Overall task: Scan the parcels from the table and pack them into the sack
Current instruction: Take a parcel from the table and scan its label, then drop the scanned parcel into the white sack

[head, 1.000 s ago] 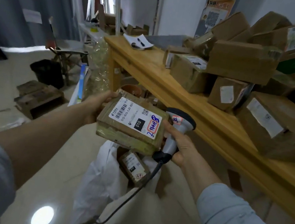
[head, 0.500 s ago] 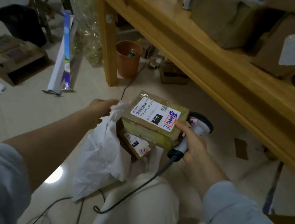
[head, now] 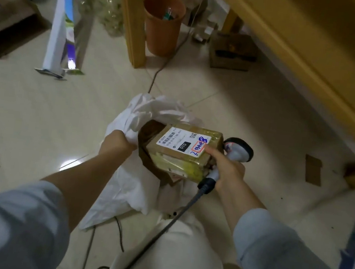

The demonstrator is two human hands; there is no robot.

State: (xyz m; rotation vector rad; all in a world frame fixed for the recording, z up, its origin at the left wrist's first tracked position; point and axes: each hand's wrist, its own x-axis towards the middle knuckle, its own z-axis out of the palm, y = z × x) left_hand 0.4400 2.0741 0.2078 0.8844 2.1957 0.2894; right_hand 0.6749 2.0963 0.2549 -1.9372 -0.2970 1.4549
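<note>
Two hands are working low over a pale, glossy tiled floor [head: 252,112]. The yellow wooden desk [head: 314,52] is running across the upper right, with one desk leg [head: 133,18] standing at top centre.

The left hand [head: 118,143] is gripping the rim of the white sack [head: 130,186], its fingers clamped on the bunched cloth and holding the mouth open. The sack is lying crumpled on the floor. The parcel [head: 183,150], a taped brown box with a white label facing up, is sitting in that open mouth, tilted, with its lower part inside the sack.

The right hand [head: 230,171] is curling its fingers round the handle of the scanner [head: 240,151], while one outstretched digit is pressing on the label's corner. The scanner's head is lying just beside the parcel's right end. Its dark cable [head: 161,232] is trailing down towards the person's lap.

An orange bucket [head: 162,22] is standing under the desk just beside the leg, and a cardboard box [head: 232,52] is resting further right. A long white and blue carton [head: 61,21] is leaning at upper left, near an open brown box [head: 7,24]. A scrap of cardboard [head: 313,169] is lying on the tiles to the right.
</note>
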